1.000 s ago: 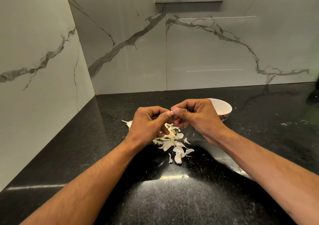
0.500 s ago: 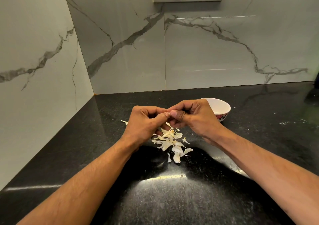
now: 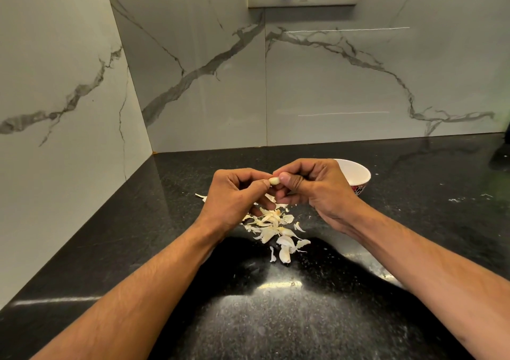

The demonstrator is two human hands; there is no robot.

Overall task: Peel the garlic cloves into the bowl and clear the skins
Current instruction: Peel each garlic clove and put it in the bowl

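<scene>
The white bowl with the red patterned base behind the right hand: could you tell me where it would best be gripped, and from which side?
Probably at the rim of the white bowl with the red patterned base, from its right. It stands upright and open on the black speckled countertop, and its left part is hidden behind the right hand, which, with the left hand, pinches a pale garlic clove. The right side is unobstructed.

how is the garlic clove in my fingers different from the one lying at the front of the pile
The held clove is pinched between both hands above the counter; the front clove lies loose on the black countertop. The held clove is mostly hidden by fingertips; the front clove shows whole. Both look pale cream.
</scene>
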